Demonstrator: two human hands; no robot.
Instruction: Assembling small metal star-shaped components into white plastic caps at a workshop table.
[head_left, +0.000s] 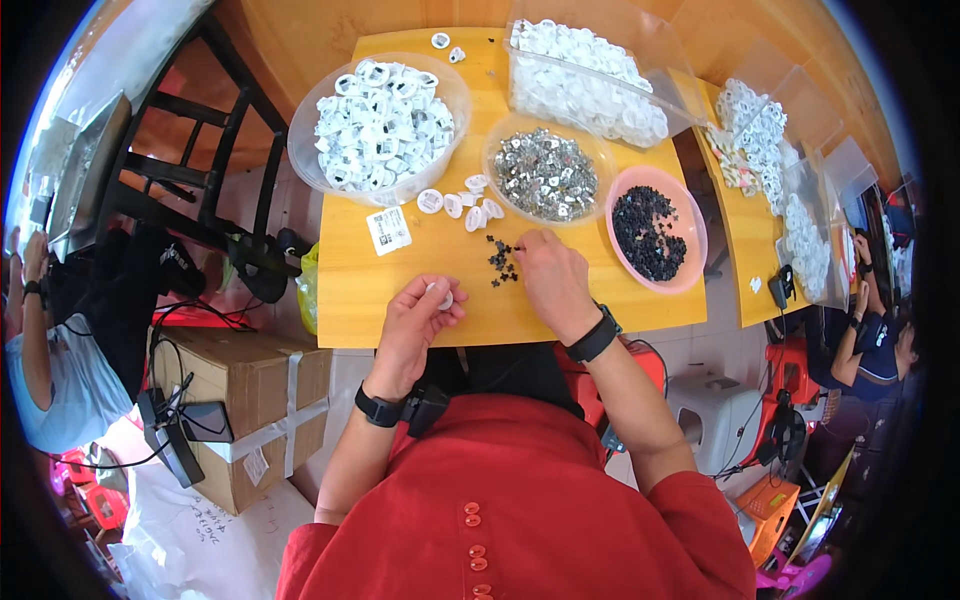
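My left hand [408, 325] is closed around a small round white plastic piece [441, 297], held over the table's front edge. Farther right, my right hand [553, 282] has its fingertips pinched together beside a loose cluster of small black plastic pieces [501, 262]; a dark piece shows at the fingertips. Several round white pieces [454, 206] lie on the wooden table beyond my left hand, next to a white printed label [388, 231]. Behind my right hand stands a round tub of small shiny metal parts [545, 175]. A pink bowl [697, 226] holding more black pieces sits to its right.
A large clear tub [303, 152] of white pieces stands at the back left. At the back right is a clear box [690, 105] full of white parts. A second table [757, 300] carries more white parts. A taped cardboard box [205, 372] stands left; people sit at both sides.
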